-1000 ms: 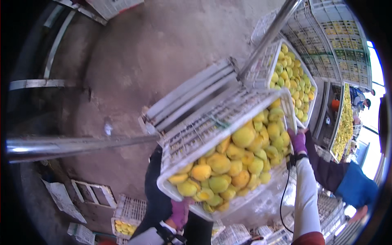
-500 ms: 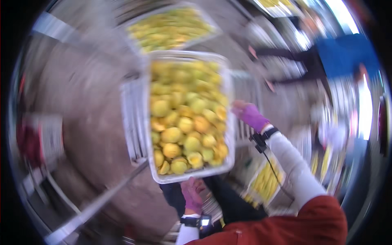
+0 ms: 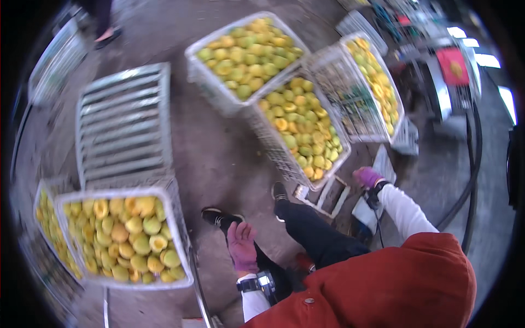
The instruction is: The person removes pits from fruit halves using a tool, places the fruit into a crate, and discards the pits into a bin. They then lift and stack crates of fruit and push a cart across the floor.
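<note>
My left hand [image 3: 242,247], in a pink-purple glove, is raised above my legs with its fingers stretched and nothing in it. To its left stands a white plastic crate [image 3: 186,268] full of yellow-green, peach-like fruit halves [image 3: 123,232], apart from the hand. My right hand [image 3: 367,177], gloved alike, hangs at the right with fingers loosely bent and no object visible in it. Nearest to it are a white open frame [image 3: 330,197] on the floor and another lattice crate [image 3: 281,147] of the same fruit. Neither hand visibly touches a crate.
More fruit crates stand ahead: a white crate [image 3: 219,98] and a tilted-looking crate [image 3: 344,90]. A slatted metal rack [image 3: 123,123] lies behind the left crate. Dark hoses [image 3: 471,180] run at the right. Another person's foot [image 3: 108,37] shows at the upper left.
My view has turned. Half a second ago both hands were by the edges of a fruit-filled crate in front of me; now they are apart from any crate, and a full one stands at left.
</note>
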A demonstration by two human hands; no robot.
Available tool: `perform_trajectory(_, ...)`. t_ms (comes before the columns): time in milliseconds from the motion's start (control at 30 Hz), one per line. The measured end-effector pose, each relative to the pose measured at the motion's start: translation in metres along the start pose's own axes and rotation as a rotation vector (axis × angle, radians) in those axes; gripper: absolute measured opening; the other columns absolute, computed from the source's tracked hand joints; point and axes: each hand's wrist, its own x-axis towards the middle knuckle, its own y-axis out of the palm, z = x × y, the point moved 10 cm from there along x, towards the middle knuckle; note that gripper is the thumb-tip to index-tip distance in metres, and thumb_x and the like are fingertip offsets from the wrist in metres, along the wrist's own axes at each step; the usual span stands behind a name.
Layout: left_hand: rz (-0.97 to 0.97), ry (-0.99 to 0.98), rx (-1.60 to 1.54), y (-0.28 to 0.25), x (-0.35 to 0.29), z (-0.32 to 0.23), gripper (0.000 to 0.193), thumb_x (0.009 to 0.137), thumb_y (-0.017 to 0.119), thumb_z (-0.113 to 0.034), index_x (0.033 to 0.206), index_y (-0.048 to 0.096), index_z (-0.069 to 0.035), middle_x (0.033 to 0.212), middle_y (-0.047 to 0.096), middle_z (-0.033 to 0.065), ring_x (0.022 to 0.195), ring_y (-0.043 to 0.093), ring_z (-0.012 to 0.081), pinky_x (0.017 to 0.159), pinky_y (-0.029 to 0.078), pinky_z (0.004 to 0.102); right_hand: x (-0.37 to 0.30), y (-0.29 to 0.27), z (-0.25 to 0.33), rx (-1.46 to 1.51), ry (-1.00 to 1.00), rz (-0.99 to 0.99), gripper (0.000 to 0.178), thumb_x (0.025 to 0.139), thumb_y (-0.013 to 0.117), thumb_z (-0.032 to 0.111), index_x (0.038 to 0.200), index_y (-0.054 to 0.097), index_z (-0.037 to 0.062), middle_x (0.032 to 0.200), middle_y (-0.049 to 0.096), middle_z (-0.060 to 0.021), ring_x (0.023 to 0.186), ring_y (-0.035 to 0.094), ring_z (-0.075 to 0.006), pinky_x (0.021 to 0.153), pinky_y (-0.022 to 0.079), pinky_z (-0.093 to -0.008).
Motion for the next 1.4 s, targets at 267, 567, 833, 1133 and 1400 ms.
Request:
perform_trajectory(267,0.056,-0.313,0.667,0.088,0.039,0.161,0.042,0.091,0.051,-0.038,0.120,0.048,-0.007,0.101,0.060,0.0100,0.094,0.060,0.0251,0.072,0.052,0.0377,0.192,0.160,-0.209,1.513,0.324,0.050,0.036,0.091,0.049,0.045,0.109,0.050,0.0128,0.085,0.060,-0.0035,0.077,0.059,-0.0234,0.068,0.048,-0.0341)
perform_trajectory(567,-0.074,0.132,1.317,0.122,0.159,0.165,0.061,0.083,0.068,-0.022,0.131,0.038,0.001,0.125,0.049,0.0166,0.112,0.051,0.0245,0.087,0.046,0.0342,0.216,0.142,-0.100,1.393,-0.200,-0.003,0.040,0.094,0.048,0.036,0.122,0.045,0.0074,0.091,0.057,-0.0049,0.073,0.056,-0.0165,0.060,0.048,-0.0303)
perform_trajectory(833,-0.099,0.162,1.150,0.259,0.298,0.161,0.043,0.078,0.065,-0.003,0.116,0.046,0.003,0.102,0.058,0.0142,0.072,0.058,0.0219,0.060,0.049,0.0333,0.207,0.153,-0.118,1.673,0.045,-0.099,0.035,0.092,0.049,0.042,0.087,0.054,0.0078,0.058,0.042,0.0005,0.046,0.041,-0.0127,0.046,0.040,-0.0293)
perform_trajectory(1133,0.090,0.320,1.221,0.210,0.296,0.066,0.019,0.077,0.066,0.001,0.090,0.053,0.002,0.079,0.054,0.0050,0.065,0.051,0.0158,0.060,0.046,0.0306,0.087,0.337,-0.068,1.285,-0.029,-0.202,0.027,0.093,0.040,0.025,0.111,0.050,0.0072,0.084,0.057,-0.0032,0.063,0.052,-0.0121,0.052,0.043,-0.0268)
perform_trajectory(1400,-0.439,0.227,1.867,0.055,0.153,-0.040,0.031,0.078,0.069,-0.017,0.103,0.058,-0.002,0.079,0.062,0.0106,0.064,0.061,0.0238,0.055,0.050,0.0372,0.063,0.393,-0.104,1.150,-0.035,-0.033,0.022,0.091,0.049,0.017,0.110,0.052,0.0071,0.086,0.058,-0.0016,0.065,0.055,-0.0118,0.055,0.044,-0.0247)
